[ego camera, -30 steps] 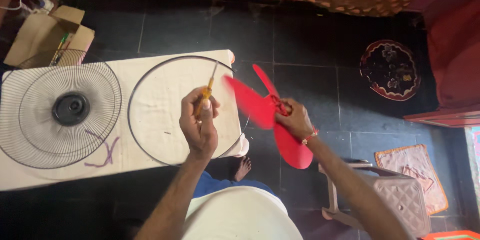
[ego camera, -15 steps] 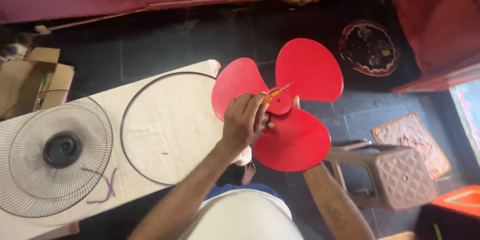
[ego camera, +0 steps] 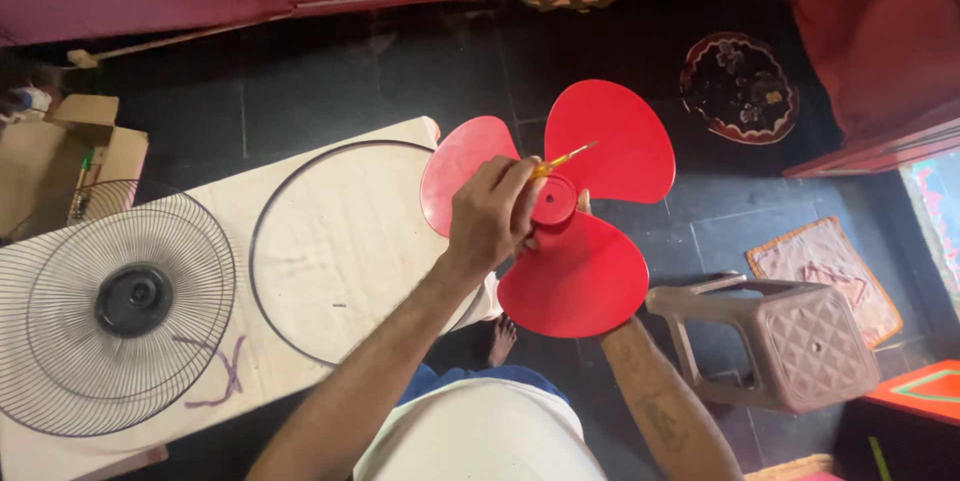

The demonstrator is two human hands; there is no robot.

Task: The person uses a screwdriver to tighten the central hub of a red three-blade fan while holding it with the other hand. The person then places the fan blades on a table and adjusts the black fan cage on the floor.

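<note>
- Since a second ago, the fan blade (ego camera: 560, 211) has turned from edge-on to face the camera, all three lobes showing; the left hand (ego camera: 492, 213) has come over its hub.
- Head view: left fingers pinch a yellow screwdriver (ego camera: 562, 159), tip pointing to 2 o'clock; right hand (ego camera: 583, 205) is hidden behind the blade, its grip cannot be told.
- At 9 o'clock: ring (ego camera: 290, 251) and grille (ego camera: 110, 306) on the table (ego camera: 340, 231); stool (ego camera: 800, 341) at 4 o'clock.

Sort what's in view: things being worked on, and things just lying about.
In use: red fan blade, screwdriver, left hand; right hand hidden behind the blade.

Lying about: wire grille, ring, table, stool, cardboard box, mats.
</note>
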